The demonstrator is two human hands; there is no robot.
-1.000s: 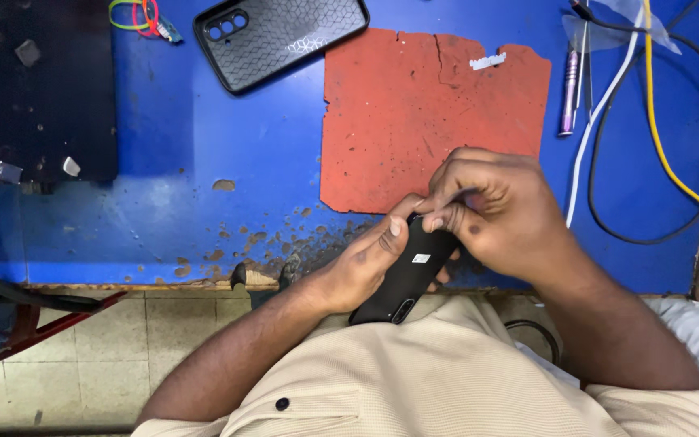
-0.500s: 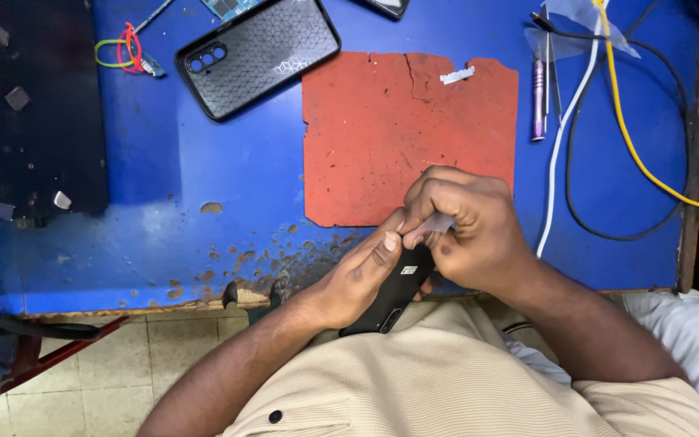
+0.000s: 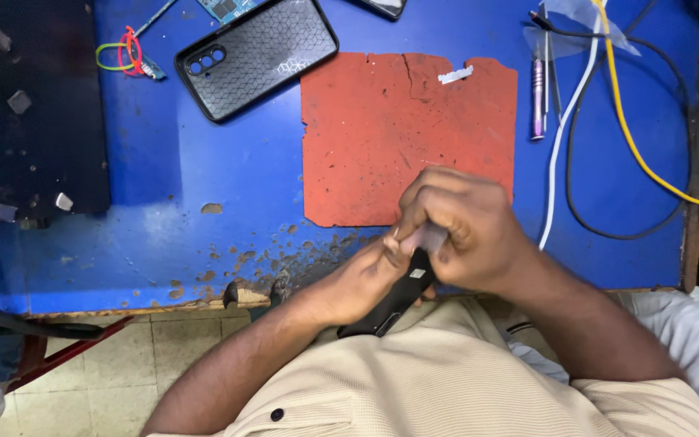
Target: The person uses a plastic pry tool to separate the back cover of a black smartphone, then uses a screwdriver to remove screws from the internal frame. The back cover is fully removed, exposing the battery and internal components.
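Black phone (image 3: 390, 298) held edge-up at surface's near edge, just above lap. Left hand (image 3: 362, 279) wrapped round its body; right hand (image 3: 459, 231) closed over the top end, fingers pinching a small pale bit there, prob. film/tape. Looks mid-job: bit not off yet. Red mat (image 3: 382, 137) bare, patterned phone case (image 3: 256, 55) lying apart, upper left.
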